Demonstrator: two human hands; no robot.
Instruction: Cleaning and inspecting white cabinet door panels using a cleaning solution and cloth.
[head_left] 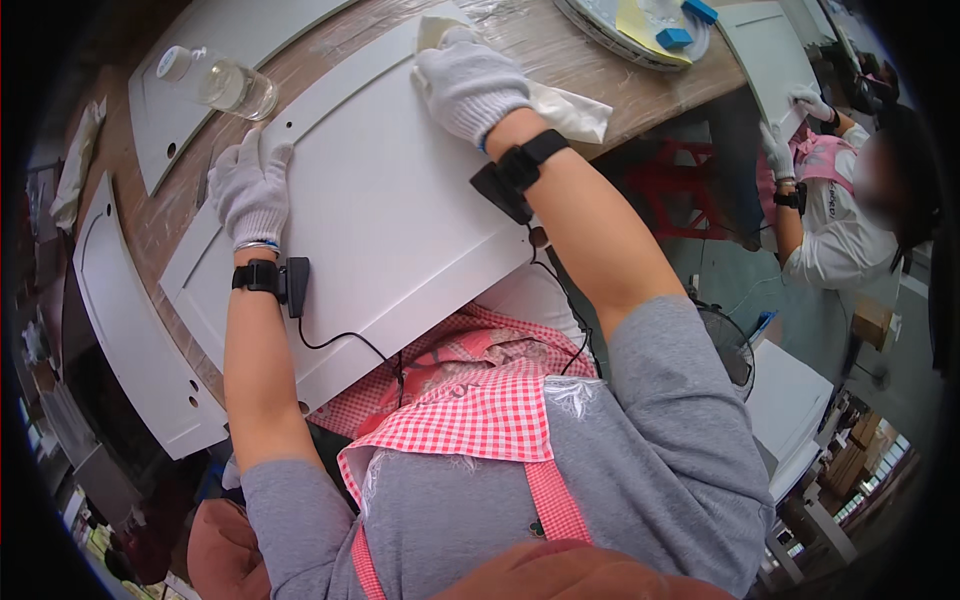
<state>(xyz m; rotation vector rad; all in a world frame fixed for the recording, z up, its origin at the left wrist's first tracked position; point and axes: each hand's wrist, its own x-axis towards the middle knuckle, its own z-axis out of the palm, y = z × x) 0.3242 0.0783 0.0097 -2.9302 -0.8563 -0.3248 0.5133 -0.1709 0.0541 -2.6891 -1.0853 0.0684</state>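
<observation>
Cloth [572,112] is poking out under your right hand [470,85], fingers bunching together, can't tell if pinching. Your left hand [250,190] is resting on the white panel [370,200], fingers loosely spread.

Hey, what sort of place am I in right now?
Probably a furniture workshop or small factory: a large white panel rests on a worktable, a narrower panel is at the left, and a gloved co-worker handles another at the right.
</observation>
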